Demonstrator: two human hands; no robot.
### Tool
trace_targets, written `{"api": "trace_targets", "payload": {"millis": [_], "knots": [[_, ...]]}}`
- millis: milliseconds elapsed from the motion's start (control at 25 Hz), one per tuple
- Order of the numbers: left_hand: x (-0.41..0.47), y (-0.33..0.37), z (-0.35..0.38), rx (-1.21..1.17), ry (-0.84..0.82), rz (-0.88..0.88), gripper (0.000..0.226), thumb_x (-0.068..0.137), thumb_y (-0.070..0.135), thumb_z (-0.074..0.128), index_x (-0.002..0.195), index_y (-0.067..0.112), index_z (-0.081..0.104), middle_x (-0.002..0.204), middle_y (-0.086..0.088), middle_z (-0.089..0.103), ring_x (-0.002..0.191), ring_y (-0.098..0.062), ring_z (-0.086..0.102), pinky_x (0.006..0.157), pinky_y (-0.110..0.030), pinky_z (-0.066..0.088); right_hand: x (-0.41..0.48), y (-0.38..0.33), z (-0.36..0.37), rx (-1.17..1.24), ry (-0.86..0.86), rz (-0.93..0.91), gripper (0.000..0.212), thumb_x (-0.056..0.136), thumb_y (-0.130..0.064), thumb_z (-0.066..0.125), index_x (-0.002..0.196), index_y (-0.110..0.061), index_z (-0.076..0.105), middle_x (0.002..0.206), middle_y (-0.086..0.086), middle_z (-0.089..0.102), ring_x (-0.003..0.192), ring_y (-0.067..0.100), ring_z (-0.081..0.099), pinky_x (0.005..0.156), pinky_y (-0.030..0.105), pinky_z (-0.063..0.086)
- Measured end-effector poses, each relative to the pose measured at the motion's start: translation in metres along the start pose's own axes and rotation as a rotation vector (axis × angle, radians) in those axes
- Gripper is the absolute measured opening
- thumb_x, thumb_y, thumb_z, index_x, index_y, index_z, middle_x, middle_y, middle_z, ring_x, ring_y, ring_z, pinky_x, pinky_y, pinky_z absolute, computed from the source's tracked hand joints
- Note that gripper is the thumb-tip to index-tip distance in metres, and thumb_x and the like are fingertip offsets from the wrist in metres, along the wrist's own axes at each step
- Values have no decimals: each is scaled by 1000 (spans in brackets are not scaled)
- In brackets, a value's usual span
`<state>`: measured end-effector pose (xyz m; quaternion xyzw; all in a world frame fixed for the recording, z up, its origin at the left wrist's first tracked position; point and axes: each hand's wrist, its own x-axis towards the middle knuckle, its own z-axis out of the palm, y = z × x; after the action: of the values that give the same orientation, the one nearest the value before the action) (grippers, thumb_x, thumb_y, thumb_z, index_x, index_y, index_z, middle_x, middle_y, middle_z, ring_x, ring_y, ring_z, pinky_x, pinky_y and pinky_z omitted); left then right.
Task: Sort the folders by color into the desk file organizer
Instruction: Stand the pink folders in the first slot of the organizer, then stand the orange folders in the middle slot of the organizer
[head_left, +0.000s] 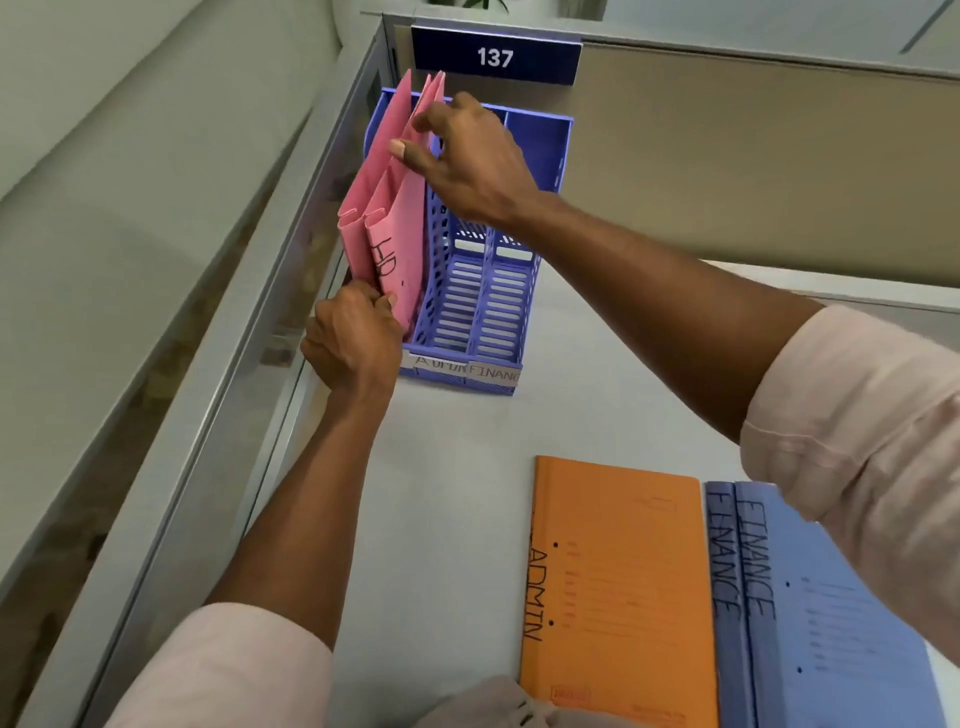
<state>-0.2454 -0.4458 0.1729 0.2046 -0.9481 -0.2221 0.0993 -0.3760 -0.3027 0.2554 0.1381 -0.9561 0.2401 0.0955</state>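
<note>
A blue slotted file organizer (498, 306) stands at the back left of the desk, its front labels reading ADMIN and FINANCE. Two pink folders (395, 208), one marked HR, stand upright in its leftmost slot. My left hand (348, 338) grips their lower front corner. My right hand (462, 156) pinches the top edge of the nearer pink folder between thumb and fingers. An orange ADMIN folder (618, 582) lies flat on the desk near me. Two blue FINANCE folders (779, 613) lie stacked to its right, partly under my right sleeve.
A grey partition rail (249, 332) runs along the desk's left edge, with a tan partition wall (753, 171) behind the organizer. A dark sign reading 137 (496, 56) hangs above it. The organizer's middle and right slots hold nothing.
</note>
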Motion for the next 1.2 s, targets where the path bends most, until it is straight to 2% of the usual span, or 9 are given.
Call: {"api": "trace_targets", "payload": {"millis": [160,360,480,600,760,840,960,1080,1200], "knots": [[-32,-14,13,76,-122,-56,24,94,25,68,111,8,72,112,-20,71,102,-44,68,84,-49,56,-69,9,0,193,101,97,46,95,-49,70,130,-19,67,131,3,65,101,17,71,93,40,59],[-110,-41,54,132,-466,-103,30,89,45,75,98,17,74,109,-11,74,101,-36,69,80,-39,52,-221,42,25,498,205,364,25,98,-32,75,117,-17,68,124,-1,71,99,11,72,83,37,66],[-162,-55,68,143,-622,-55,33,89,51,73,91,19,73,98,-6,75,93,-32,71,74,-34,53,-320,66,41,566,172,523,11,99,-25,74,107,-18,74,112,-8,76,95,11,73,75,47,66],[-209,-71,75,154,-749,-19,33,87,55,73,89,22,70,95,-2,74,89,-26,70,77,-35,59,-415,93,54,525,72,662,6,99,-19,74,104,-21,76,105,-7,75,93,11,71,75,50,64],[-260,-84,76,150,-855,44,41,86,58,72,108,23,67,106,2,73,97,-21,69,81,-35,59,-515,116,56,333,7,808,19,96,-13,76,106,-27,71,109,3,73,94,19,72,75,37,62],[-281,-85,76,152,-900,56,49,87,58,71,120,22,62,114,2,71,104,-21,68,85,-35,57,-547,124,57,231,-52,899,25,94,-14,78,118,-21,71,120,9,70,102,23,71,81,33,58],[-305,-81,82,143,-956,26,60,84,56,74,126,19,55,119,0,68,109,-23,66,85,-35,55,-570,129,60,156,-151,970,46,93,-21,80,136,-12,64,136,15,60,114,32,66,94,44,59],[-319,-73,85,137,-971,-13,63,80,51,81,126,17,54,121,-2,66,110,-24,65,85,-34,52,-579,127,59,110,-235,938,59,94,-22,78,147,-8,57,151,20,49,140,37,50,112,48,48],[-329,-72,88,118,-947,-68,66,72,48,87,122,18,56,121,-1,65,110,-22,65,89,-34,53,-583,123,60,62,-325,915,64,97,-27,74,154,-10,50,165,21,34,154,37,33,116,49,44]]}}
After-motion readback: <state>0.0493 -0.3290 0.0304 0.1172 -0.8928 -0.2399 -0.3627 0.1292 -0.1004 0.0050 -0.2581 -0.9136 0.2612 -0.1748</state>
